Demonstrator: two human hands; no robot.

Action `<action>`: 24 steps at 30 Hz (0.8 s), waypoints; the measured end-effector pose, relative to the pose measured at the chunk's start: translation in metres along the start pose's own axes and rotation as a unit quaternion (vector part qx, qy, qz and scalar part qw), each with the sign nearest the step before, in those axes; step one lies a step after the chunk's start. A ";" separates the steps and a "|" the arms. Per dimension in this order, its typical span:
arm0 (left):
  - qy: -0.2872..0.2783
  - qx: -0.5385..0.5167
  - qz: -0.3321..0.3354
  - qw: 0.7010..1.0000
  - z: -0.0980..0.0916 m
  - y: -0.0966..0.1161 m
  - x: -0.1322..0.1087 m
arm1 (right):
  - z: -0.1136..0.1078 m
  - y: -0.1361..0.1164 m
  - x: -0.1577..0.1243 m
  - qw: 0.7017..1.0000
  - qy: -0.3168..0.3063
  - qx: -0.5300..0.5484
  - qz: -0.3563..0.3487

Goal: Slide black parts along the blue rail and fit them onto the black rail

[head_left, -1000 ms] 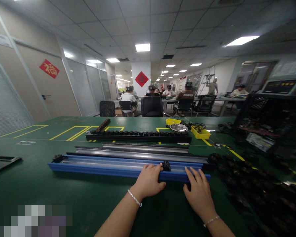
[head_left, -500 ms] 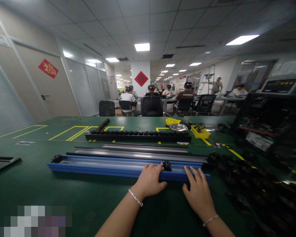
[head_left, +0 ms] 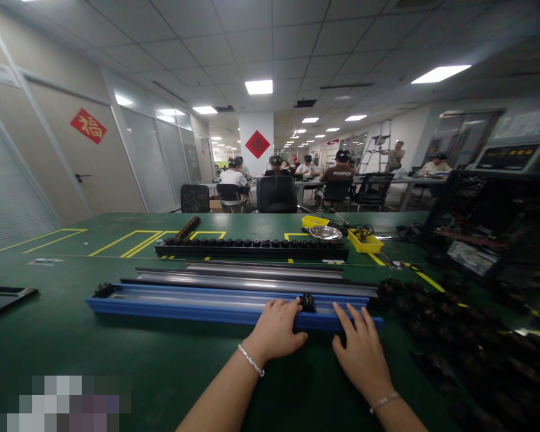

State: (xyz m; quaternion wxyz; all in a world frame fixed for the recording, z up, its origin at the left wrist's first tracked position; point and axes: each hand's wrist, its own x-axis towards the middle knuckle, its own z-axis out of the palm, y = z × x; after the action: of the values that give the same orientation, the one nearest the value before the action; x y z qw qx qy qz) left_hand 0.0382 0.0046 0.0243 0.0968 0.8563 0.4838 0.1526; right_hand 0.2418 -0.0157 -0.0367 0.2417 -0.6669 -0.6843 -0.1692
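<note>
A blue rail [head_left: 171, 308] lies on the green table [head_left: 139, 372], well in from its far edge. The left hand [head_left: 276, 330] has fingertips at a black block [head_left: 309, 303] inside the rail; whether they grip, I cannot tell. The right hand [head_left: 363, 351], spread, grasping nothing, reaches over the rail's right end.

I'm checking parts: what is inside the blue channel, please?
A black piece beside the left hand and a dark piece at the left end; what the fingers cover is hidden.
</note>
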 end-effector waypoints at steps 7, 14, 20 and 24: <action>-0.002 0.006 0.005 1.000 0.001 0.002 0.001 | -0.001 0.000 0.001 1.000 -0.002 0.002 -0.004; 0.004 0.007 0.015 1.000 0.003 0.003 0.003 | -0.002 0.000 0.000 1.000 -0.006 0.010 -0.004; 0.007 0.010 0.013 1.000 0.004 0.002 0.003 | 0.000 0.001 0.000 1.000 0.004 0.004 -0.007; 0.011 0.006 0.019 1.000 0.005 0.003 0.003 | 0.000 0.001 0.000 1.000 0.002 0.009 -0.005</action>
State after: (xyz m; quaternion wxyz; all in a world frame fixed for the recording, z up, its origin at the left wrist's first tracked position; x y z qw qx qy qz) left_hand 0.0441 0.0057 0.0207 0.0833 0.8642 0.4694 0.1605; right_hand 0.2429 -0.0156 -0.0364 0.2484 -0.6606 -0.6887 -0.1661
